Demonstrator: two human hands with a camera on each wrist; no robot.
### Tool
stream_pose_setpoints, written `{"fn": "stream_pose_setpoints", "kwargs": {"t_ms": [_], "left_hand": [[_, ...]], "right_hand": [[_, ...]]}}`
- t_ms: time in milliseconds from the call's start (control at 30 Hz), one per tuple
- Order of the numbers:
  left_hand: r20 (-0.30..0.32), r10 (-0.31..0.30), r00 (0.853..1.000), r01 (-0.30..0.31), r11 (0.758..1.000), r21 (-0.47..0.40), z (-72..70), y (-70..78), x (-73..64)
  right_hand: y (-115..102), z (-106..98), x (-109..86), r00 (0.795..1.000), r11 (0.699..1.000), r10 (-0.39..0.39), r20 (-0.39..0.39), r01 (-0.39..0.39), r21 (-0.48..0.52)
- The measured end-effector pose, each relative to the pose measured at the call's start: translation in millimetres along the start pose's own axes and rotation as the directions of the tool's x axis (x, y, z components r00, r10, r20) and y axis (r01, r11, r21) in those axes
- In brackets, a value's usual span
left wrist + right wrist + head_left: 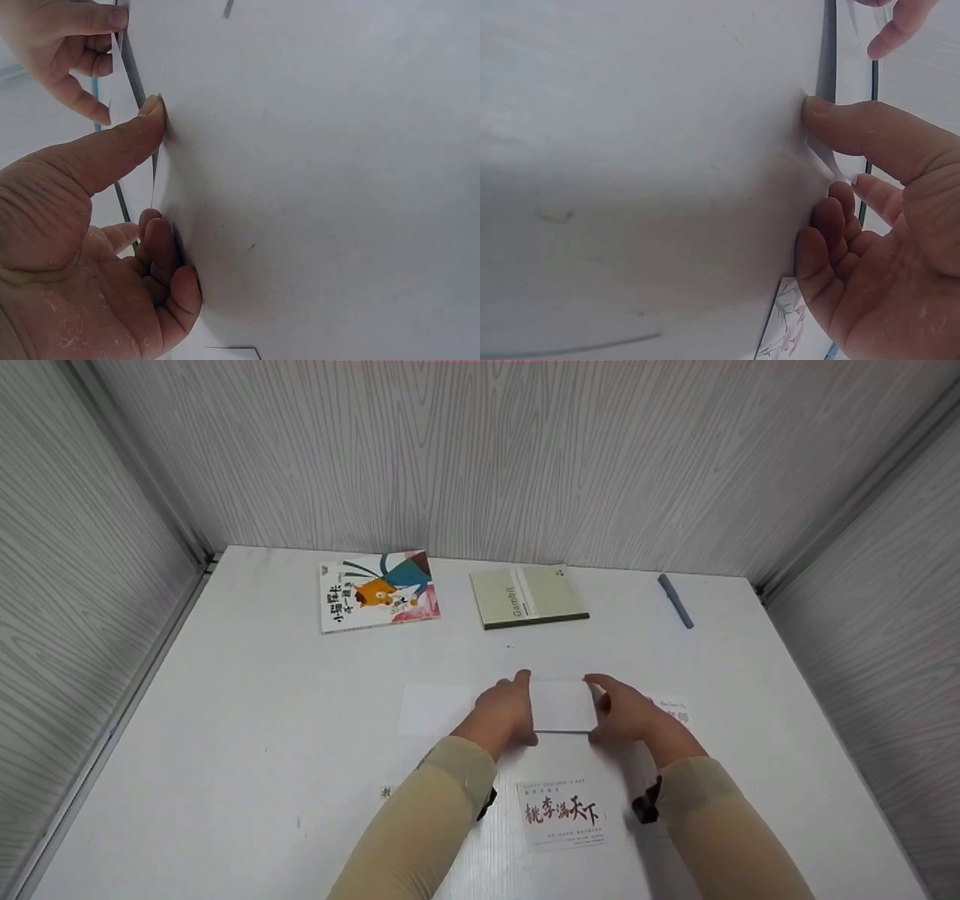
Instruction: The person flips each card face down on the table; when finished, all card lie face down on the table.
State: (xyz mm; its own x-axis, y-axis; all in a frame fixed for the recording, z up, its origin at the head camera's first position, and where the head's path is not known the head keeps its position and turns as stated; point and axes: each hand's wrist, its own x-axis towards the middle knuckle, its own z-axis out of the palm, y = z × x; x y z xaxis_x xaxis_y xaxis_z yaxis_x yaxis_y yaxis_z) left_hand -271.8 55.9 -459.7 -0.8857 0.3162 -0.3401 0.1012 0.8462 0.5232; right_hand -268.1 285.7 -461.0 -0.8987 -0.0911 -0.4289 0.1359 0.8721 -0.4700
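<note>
A blank white card (pixel 564 705) lies between both hands near the middle of the table. My left hand (pixel 506 711) grips its left edge, thumb at the near corner and index finger at the far one. The opposite edge is held by my right hand (pixel 628 711) in the same spread of thumb and index finger. In the left wrist view the card (pixel 133 82) appears nearly edge-on, low over the tabletop, with a dark shadow line along it. The other fingers of the right hand (pixel 889 232) curl beside the card's end.
Another blank card (pixel 435 709) lies left of the hands. A card with red characters (pixel 562 814) sits nearer me, and a printed card (pixel 675 709) shows partly behind the right hand. Toward the back are a picture book (pixel 379 592), a green book (pixel 529 596) and a blue pen (pixel 676 601).
</note>
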Motion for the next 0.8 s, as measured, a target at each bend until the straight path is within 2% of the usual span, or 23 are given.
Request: {"fn": "stream_pose_setpoints", "kwargs": {"t_ms": [433,533,667,800], "left_hand": [[-0.005,0.017,1.0,-0.017,1.0,0.023,-3.4,5.5,4.6],[-0.012,0.007,1.0,-0.007,1.0,0.017,-3.1,3.7,4.9],[0.0,0.003,1.0,-0.003,1.0,0.008,-0.5,0.7,6.3],[0.003,0.0,1.0,0.0,1.0,0.007,0.7,-1.8,6.9]], "right_hand": [[2,-6,0.2,1.0,1.0,-0.015,-0.018,0.015,-0.007],[1,-8,1.4,0.998,0.999,-0.052,-0.027,0.052,0.016],[6,-19,-3.0,0.991,0.99,-0.094,-0.101,0.103,0.095],[19,-43,-11.7,0.98,0.982,-0.106,-0.171,0.13,0.139]]}}
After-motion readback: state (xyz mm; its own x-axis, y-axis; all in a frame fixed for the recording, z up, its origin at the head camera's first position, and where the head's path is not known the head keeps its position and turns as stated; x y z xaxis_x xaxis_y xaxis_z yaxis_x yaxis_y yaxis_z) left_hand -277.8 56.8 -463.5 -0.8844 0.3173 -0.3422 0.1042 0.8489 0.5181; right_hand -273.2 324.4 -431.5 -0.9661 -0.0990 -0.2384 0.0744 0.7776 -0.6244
